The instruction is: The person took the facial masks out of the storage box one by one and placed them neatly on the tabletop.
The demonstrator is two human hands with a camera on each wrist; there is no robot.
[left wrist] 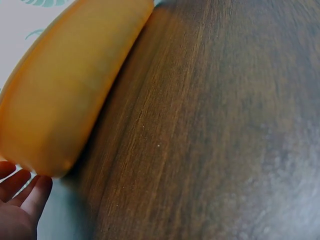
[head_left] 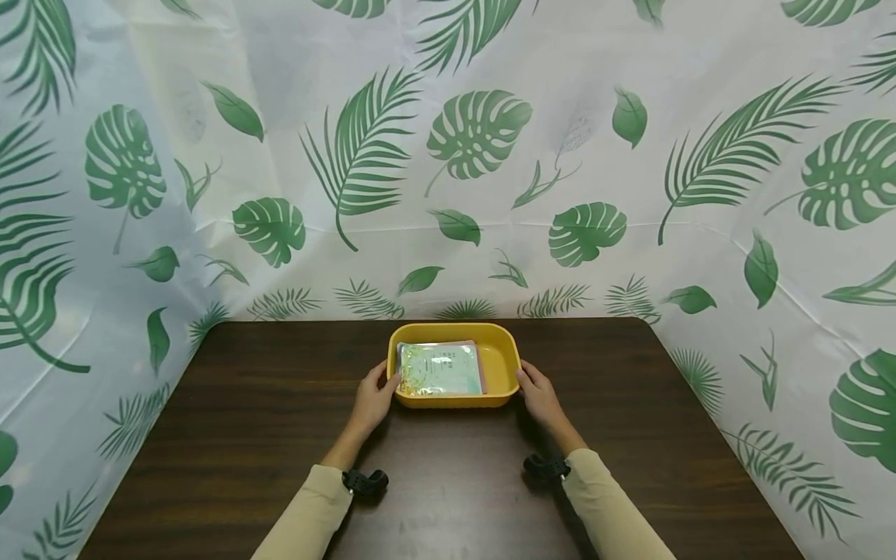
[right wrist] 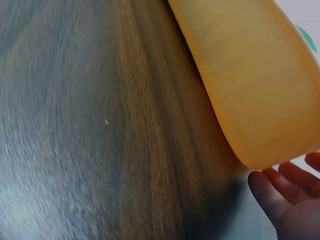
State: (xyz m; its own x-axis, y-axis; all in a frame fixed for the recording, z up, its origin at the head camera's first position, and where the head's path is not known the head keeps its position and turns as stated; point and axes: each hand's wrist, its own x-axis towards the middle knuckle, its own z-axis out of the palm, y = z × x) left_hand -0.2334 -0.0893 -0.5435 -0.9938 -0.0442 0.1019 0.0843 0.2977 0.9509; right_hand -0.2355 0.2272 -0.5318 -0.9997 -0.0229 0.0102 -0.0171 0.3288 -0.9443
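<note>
A yellow plastic tray [head_left: 500, 369] with rounded corners sits at the far middle of the dark table. Inside it, toward the left, lie flat packets, the top one a pale green printed packet [head_left: 441, 369] with a pink edge showing under it. My left hand [head_left: 371, 402] holds the tray's left end, thumb by the near corner. On the opposite end, my right hand [head_left: 542, 398] grips the tray in the same way. In both wrist views the fingertips [left wrist: 44, 184] [right wrist: 258, 181] meet the tray's outer wall; the tray's contents are hidden there.
The dark wood-grain table [head_left: 280, 443] extends in front of and beside the tray. Right behind its far edge hangs a white cloth [head_left: 539, 70] with green leaf prints, which also runs along both sides. A black band with a device [head_left: 365, 483] is on each wrist.
</note>
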